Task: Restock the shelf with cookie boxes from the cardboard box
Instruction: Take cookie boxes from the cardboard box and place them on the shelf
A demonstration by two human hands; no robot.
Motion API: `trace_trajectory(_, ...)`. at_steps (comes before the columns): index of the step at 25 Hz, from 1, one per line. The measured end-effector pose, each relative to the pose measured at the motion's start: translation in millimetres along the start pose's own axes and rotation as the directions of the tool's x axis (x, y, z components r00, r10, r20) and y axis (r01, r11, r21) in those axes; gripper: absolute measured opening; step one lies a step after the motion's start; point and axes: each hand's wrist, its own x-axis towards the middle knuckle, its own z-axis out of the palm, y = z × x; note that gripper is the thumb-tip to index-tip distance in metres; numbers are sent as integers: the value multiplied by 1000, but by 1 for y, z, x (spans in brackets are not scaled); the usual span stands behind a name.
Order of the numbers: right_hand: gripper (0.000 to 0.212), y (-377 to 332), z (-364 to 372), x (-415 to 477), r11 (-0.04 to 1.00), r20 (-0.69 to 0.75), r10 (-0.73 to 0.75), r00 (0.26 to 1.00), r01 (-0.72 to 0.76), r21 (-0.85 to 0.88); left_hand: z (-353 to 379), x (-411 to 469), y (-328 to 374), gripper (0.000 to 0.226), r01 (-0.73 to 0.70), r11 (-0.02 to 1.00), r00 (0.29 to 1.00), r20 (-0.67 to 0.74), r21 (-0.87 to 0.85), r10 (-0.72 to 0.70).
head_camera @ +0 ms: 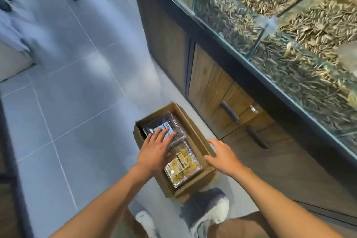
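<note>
Two cookie boxes, the dark pack and the yellow pack, lie in the cardboard box on the floor. The left hand lays spread fingers flat on the dark pack at the carton's far end, gripping nothing, while the right hand, fingers relaxed, sits at its right wall. The pickup looks barely begun: those fingers must next curl round the pack's edges.

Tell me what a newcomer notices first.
A brown cardboard box on the grey tiled floor holds a dark cookie box and a yellow cookie box, both clear plastic. The left hand touches the dark one; the right hand is at the carton's wall. Upper right: glass seed bins.
</note>
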Motion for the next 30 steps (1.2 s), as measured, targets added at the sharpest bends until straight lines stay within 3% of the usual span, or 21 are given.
trace_trajectory(6,61,92,132,124,967,122,167,978,-187,172,146,85,-56,80,-109,994,994,18,-18,110)
trace_trajectory(10,64,127,207,192,963,187,214,959,-239,125,209,126,-87,80,-139,989,990,-12,-53,139)
trace_trajectory(15,83,152,274,252,944,184,322,929,-329,11,238,149,-104,67,-234,970,971,-62,-73,229)
trace_trajectory(20,72,161,291,267,927,180,375,909,-370,-65,222,159,-121,42,-278,953,948,-193,-119,252)
trace_trajectory(23,71,161,284,269,931,160,364,917,-362,-46,221,155,-134,41,-275,952,949,-196,-134,246)
trace_trajectory(26,49,152,275,260,945,120,317,941,-324,43,220,156,-140,41,-285,946,951,-166,-155,259)
trace_trajectory(30,43,133,250,246,961,55,275,960,-273,-31,218,162,-141,41,-267,930,958,-172,-251,229)
